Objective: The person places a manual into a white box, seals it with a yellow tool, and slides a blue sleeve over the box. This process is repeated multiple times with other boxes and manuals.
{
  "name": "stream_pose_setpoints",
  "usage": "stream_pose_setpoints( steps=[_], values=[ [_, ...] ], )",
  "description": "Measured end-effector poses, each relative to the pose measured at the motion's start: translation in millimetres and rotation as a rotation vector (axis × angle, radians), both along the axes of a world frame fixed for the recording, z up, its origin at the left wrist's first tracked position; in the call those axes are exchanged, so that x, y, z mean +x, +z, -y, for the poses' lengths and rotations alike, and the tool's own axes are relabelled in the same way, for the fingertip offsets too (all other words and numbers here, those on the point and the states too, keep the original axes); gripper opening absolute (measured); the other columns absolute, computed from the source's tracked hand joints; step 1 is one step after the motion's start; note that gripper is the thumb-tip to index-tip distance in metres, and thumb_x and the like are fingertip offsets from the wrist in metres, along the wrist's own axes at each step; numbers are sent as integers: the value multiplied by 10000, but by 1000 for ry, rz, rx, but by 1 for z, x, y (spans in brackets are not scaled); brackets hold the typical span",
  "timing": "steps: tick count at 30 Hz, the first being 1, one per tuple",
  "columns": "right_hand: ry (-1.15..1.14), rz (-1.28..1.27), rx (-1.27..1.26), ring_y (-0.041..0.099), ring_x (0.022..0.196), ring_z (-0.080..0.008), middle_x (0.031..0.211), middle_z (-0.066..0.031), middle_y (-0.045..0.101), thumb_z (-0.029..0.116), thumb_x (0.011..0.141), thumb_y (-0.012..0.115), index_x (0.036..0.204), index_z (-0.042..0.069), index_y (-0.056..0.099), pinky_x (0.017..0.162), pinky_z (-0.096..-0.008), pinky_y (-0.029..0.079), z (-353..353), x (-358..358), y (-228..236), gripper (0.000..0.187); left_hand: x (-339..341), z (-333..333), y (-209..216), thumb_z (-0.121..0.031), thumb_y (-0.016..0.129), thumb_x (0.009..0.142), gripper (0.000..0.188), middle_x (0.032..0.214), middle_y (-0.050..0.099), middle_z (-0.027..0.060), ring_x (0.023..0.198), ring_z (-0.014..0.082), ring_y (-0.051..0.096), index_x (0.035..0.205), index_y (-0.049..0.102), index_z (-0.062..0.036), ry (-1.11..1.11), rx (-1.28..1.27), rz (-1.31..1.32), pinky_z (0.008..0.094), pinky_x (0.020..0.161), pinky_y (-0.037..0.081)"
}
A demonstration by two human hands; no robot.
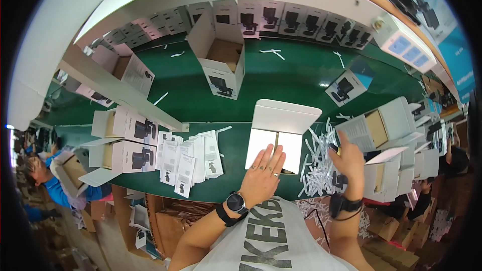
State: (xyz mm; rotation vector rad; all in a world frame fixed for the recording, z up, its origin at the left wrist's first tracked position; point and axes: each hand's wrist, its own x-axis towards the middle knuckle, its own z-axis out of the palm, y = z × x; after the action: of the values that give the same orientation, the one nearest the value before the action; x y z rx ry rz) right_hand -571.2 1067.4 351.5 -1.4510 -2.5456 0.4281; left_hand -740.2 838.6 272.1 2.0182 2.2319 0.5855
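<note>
In front of me a white carton (275, 143) stands with its large lid flap raised at the back. My left hand (263, 173) lies flat on its inner flaps, fingers stretched out, a watch on the wrist. Over to the right, my right hand (350, 163) is at the edge of a heap of white paper strips (320, 165). A small black-and-yellow object (334, 147) shows between its thumb and index finger; its kind is unclear. The other right-hand fingers are mostly hidden.
Printed leaflets (193, 160) lie left of the carton, beside open boxes (133, 155). More open cartons (374, 130) stand on the right. An open tall box (220, 62) and a closed one (350, 83) stand farther back on the green table (286, 80). A person (47, 170) is at far left.
</note>
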Motion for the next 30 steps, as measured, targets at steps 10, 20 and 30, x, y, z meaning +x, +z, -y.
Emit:
stream_pose_setpoints(
  steps=[10, 20, 30],
  values=[
    [410, -809, -707, 641, 801, -106, 1092, -111, 778, 145, 1028, 603, 1285, 16, 693, 717, -257, 499, 40, -49, -2, 301, -30, 13, 27, -255, 754, 920, 694, 1566, 471, 213, 1454, 391, 436, 1502, 483, 7, 28, 133, 367, 452, 1208, 337],
    [933, -619, -269, 693, 815, -279, 931, -83, 712, 134, 864, 777, 1010, 74, 732, 707, -357, 536, 77, -119, -7, 164, -46, 31, 9, -177, 696, 1003, 306, 1208, 685, 117, 1075, 251, 655, 1268, 636, -37, -25, 188, 1117, 386, 932, 515],
    [1161, -555, -399, 688, 798, -241, 916, -50, 683, 136, 818, 789, 923, 92, 712, 670, -346, 519, 60, -126, -15, 138, -51, 36, 8, -192, 699, 998, 321, 1259, 658, 124, 1121, 278, 644, 1271, 629, -39, -57, 117, 1094, 406, 963, 510]
  ],
)
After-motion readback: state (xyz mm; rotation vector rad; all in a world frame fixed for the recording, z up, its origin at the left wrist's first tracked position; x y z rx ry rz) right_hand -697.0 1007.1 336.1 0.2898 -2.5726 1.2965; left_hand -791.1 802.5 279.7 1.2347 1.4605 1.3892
